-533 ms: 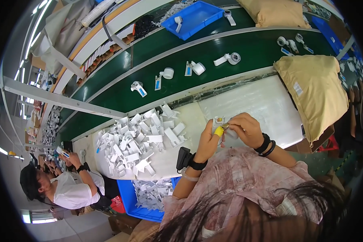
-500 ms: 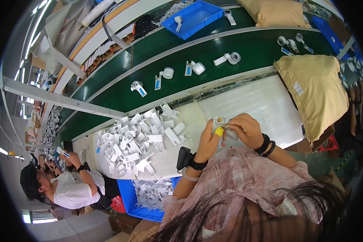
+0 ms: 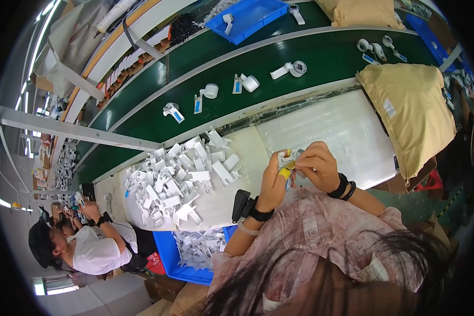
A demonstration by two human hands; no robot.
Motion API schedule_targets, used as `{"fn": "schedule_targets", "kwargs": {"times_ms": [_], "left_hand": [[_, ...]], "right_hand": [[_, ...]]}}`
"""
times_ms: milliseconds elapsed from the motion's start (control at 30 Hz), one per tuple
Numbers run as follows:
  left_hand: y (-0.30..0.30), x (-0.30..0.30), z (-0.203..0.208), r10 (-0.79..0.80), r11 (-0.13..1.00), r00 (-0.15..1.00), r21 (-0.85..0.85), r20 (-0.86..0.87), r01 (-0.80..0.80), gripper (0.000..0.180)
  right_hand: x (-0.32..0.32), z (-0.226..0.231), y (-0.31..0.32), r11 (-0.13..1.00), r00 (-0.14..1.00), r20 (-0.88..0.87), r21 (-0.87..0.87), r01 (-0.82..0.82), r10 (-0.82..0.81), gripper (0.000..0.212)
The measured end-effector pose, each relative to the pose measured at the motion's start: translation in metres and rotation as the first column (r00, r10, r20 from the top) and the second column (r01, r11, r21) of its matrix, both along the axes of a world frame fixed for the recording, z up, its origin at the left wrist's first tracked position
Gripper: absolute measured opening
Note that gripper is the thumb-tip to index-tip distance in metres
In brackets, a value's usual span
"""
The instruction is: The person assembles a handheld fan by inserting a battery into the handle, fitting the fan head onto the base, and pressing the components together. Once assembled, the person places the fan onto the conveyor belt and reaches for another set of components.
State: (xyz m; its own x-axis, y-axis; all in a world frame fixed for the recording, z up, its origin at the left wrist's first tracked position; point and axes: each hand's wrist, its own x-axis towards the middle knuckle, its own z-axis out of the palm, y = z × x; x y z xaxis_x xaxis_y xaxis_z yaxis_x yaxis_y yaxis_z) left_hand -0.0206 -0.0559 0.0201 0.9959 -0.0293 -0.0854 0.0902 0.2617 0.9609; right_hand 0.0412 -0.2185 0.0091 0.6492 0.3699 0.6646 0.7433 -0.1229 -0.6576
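At the right end of the surface (image 3: 347,131) we see a large tan padded bag (image 3: 411,105) lying over the edge, with a small white rectangular label (image 3: 388,107) near its left side. We make out a second tan bag (image 3: 363,11) beyond the green conveyor belt (image 3: 279,58), at its far edge. We see no signs or screens.

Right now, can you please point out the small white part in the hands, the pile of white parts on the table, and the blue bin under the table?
small white part (image 3: 286,157), head view, its top edge above the fingers.
pile of white parts (image 3: 181,176), head view, middle of the heap.
blue bin (image 3: 168,253), head view, its left wall.
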Motion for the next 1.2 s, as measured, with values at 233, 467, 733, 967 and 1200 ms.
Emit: {"fn": "schedule_targets", "kwargs": {"times_ms": [233, 467, 733, 967, 1200], "left_hand": [[-0.002, 0.001, 0.001, -0.008, 0.994, 0.997, 0.109, 0.083, -0.001, 0.040], [-0.004, 0.000, 0.002, -0.021, 0.985, 0.997, 0.170, 0.076, 0.008, 0.039], [-0.009, -0.003, -0.004, 0.025, 0.999, 1.000, 0.031, 0.014, -0.026, 0.041], [-0.008, -0.008, -0.010, 0.003, 0.986, 0.987, 0.163, 0.160, -0.029, 0.041], [-0.007, -0.012, -0.007, 0.006, 0.983, 0.999, 0.181, -0.039, 0.001, 0.041]], "right_hand": [[0.002, 0.001, -0.002, 1.000, 0.999, 0.038, -0.007, 0.005, -0.004, 0.022], [0.002, -0.001, -0.004, 1.000, 0.999, 0.038, -0.008, 0.016, -0.016, 0.022], [0.003, -0.003, -0.005, 1.000, 0.999, 0.033, -0.014, 0.008, -0.007, 0.018], [0.001, 0.001, -0.006, 0.999, 0.999, 0.050, -0.049, 0.006, -0.003, 0.020], [0.003, 0.003, -0.008, 0.997, 0.998, 0.062, -0.073, -0.009, 0.013, 0.021]]}}
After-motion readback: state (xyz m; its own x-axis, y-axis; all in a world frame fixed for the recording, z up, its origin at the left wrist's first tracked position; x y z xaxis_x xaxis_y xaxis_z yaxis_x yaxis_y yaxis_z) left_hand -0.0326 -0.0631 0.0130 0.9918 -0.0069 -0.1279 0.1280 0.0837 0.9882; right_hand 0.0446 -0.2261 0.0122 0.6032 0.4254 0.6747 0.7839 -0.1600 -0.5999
